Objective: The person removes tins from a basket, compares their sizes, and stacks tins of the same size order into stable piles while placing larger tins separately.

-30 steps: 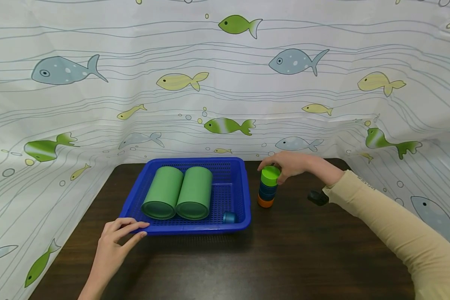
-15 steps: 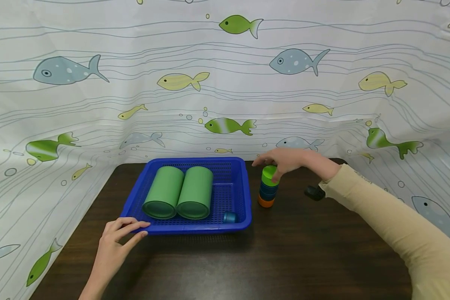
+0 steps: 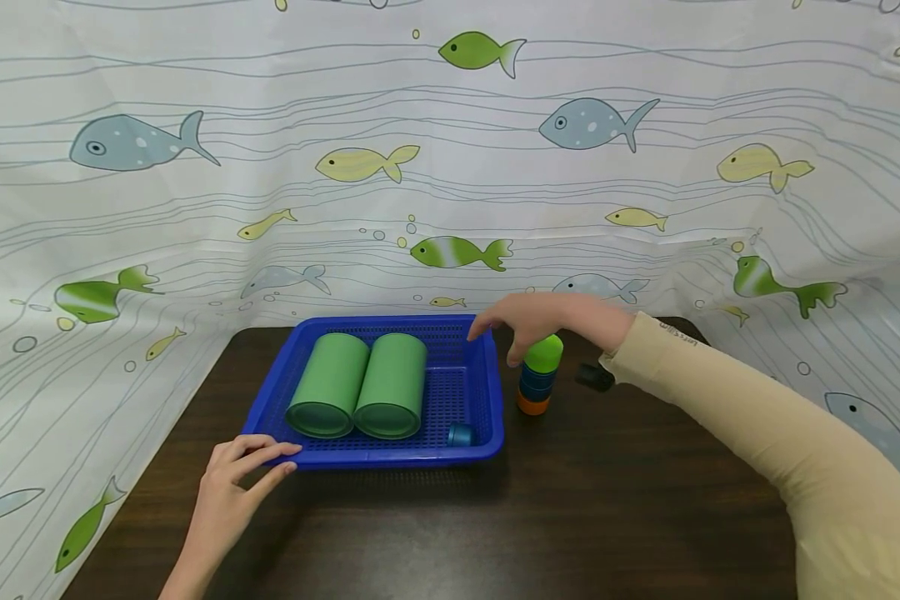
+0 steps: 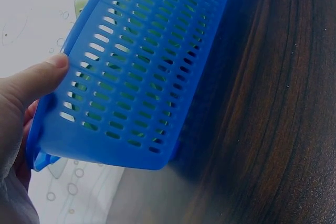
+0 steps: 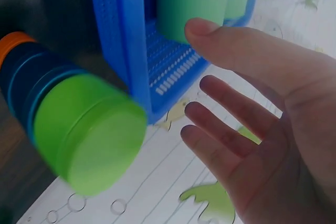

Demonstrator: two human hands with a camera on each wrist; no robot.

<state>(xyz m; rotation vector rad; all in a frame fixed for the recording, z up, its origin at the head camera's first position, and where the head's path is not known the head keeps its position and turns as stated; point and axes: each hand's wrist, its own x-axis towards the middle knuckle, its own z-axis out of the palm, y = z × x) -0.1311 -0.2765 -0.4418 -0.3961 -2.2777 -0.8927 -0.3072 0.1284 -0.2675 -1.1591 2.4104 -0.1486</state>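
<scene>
Stacking stage | cap stack [image 3: 538, 377] stands built beside basket [image 3: 487, 392] | one blue cap [image 3: 460, 434] left inside | right hand [image 3: 547, 321] spread, empty | left hand [image 3: 228, 483] pinching basket rim

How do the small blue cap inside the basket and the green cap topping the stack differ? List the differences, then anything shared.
The small blue cap lies alone in the blue basket; the green cap sits outside it, topping a stack on the table.
The blue cap looks smaller than the green cap.
Colours differ: blue against lime green.
Shared: both are round, and no hand holds either.

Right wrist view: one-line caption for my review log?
Open right hand beside a stack of caps topped in green, blue basket behind.
</scene>
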